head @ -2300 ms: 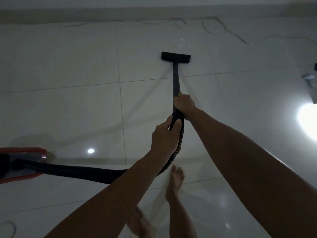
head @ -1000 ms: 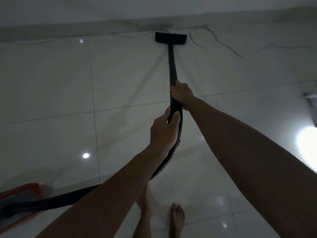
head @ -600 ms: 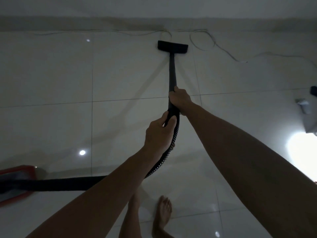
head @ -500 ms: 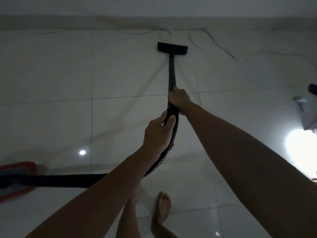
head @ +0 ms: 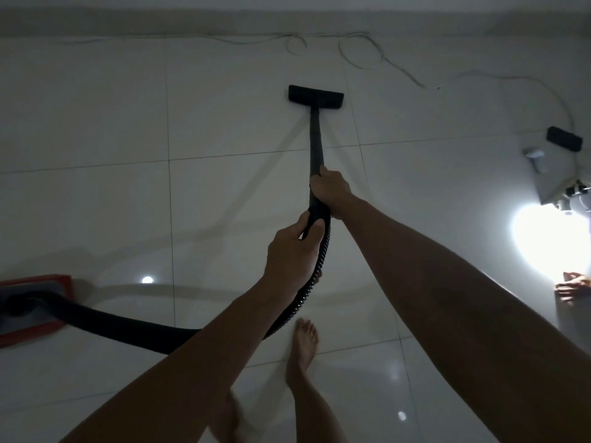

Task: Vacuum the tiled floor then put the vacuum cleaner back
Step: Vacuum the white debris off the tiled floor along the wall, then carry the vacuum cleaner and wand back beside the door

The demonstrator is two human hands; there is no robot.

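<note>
Gripping the vacuum's black wand (head: 316, 145) with both hands, I have my right hand (head: 329, 190) wrapped round it further forward and my left hand (head: 292, 254) curled round the end just behind, where the rigid tube meets the ribbed hose (head: 307, 282). The two hands sit close together, one after the other along the tube, not touching.

Ahead of my right hand the wand runs straight and slim down to the floor head (head: 316, 97), a flat, wide black bar lying square across the wand's end and resting on the pale glossy tiled floor (head: 96, 123), well short of the wall. From under my left hand the hose drops, passes beneath my left forearm and sweeps off to the left in a thick dark curve to the vacuum's body (head: 32, 305), a low red-edged casing with a grey top, partly cut off at the frame's edge.

Beyond the floor head a thin pale cable (head: 361, 59) loops along the base of the wall and trails away to the right of my hands. Far to the right there is a small black block (head: 563, 143) on the floor and a bright glare of light (head: 550, 247). Below my hands my bare foot (head: 305, 343) is on the tiles; the other is blurred.
</note>
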